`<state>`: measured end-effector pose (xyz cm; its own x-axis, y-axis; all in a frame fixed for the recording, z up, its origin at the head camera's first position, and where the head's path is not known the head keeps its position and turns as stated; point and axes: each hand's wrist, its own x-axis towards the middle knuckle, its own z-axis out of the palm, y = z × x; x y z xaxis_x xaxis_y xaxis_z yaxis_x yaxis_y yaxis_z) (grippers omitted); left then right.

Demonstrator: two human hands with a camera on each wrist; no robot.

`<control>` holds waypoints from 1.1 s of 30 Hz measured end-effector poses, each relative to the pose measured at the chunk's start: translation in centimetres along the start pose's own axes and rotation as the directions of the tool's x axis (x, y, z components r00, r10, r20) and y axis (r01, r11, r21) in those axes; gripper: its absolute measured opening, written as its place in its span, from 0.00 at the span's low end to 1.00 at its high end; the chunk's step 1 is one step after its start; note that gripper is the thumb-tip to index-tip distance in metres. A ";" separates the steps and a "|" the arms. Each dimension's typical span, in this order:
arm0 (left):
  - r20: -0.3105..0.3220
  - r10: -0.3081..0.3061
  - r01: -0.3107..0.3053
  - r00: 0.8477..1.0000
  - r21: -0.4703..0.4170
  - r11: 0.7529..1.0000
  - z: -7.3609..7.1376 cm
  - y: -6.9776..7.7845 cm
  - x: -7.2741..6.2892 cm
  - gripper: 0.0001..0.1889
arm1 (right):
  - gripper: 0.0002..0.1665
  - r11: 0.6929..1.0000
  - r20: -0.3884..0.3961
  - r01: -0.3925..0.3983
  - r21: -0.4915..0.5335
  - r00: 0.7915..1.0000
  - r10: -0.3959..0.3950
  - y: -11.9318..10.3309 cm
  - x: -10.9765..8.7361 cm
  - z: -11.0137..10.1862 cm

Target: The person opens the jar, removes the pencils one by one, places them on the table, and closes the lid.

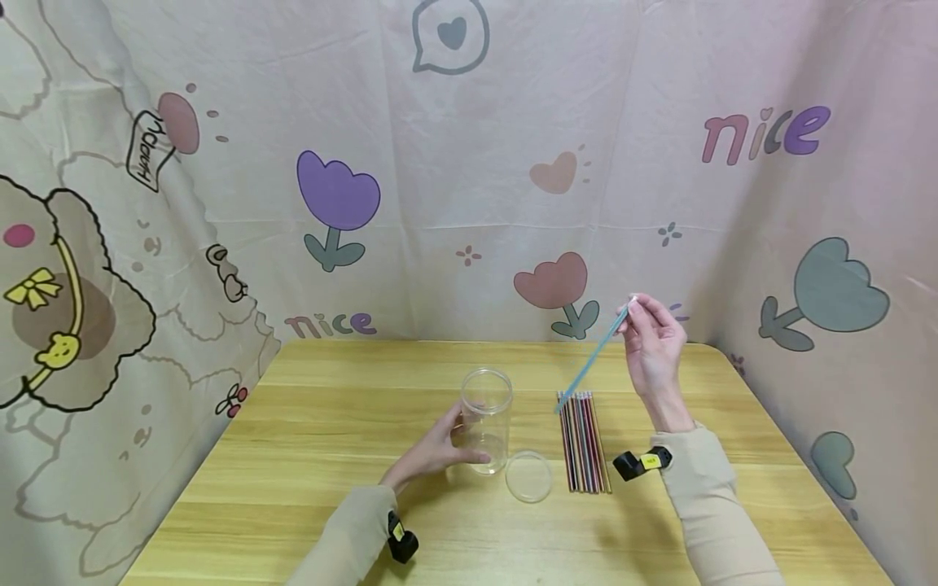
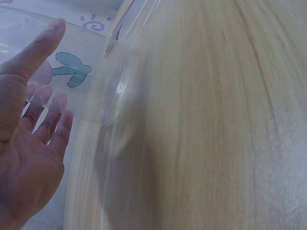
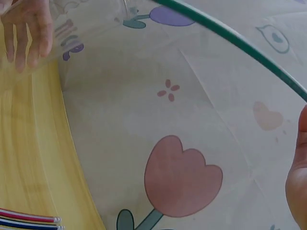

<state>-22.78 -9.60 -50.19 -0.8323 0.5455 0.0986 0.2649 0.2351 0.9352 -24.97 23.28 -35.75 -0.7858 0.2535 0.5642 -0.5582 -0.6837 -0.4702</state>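
Observation:
A clear, lidless plastic jar (image 1: 487,423) stands upright on the table. My left hand (image 1: 447,446) holds it from the left side, thumb in front and fingers behind; in the left wrist view the thumb (image 2: 41,48) lies along its wall. Raised above the table at the right, my right hand (image 1: 655,346) pinches a blue-green pencil (image 1: 592,364) near its top end. The pencil slants down to the left, its low end overlapping the row of pencils (image 1: 584,443) in the head view. Those several pencils lie side by side. The right wrist view shows the held pencil (image 3: 240,45) crossing its top right.
A round clear lid (image 1: 528,477) lies flat between the jar and the pencil row. The wooden table (image 1: 315,431) ends at a printed cloth backdrop (image 1: 454,179). Both wrists carry small black cameras (image 1: 401,539).

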 end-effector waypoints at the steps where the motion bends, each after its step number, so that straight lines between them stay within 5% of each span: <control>1: 0.000 -0.001 0.001 1.000 0.001 1.000 0.0 0.0 0.0 0.46 | 0.08 1.000 0.001 -0.002 0.008 1.000 0.002 0.0 0.0 -0.1; 14: -0.006 -0.013 0.013 1.000 0.005 1.000 0.0 0.1 -0.2 0.46 | 0.12 0.980 -0.033 -0.105 -0.170 0.994 0.101 0.0 -0.2 -2.1; 33: -0.006 -0.013 0.013 1.000 0.007 1.000 0.0 0.3 -0.3 0.47 | 0.14 0.845 -0.078 -0.314 -0.433 0.947 0.311 1.1 -1.0 -5.7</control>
<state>-22.43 -9.64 -49.93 -0.8383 0.5379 0.0888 0.2576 0.2474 0.9340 -26.33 26.17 -40.65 -0.9388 0.0808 0.3348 -0.3406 -0.3612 -0.8680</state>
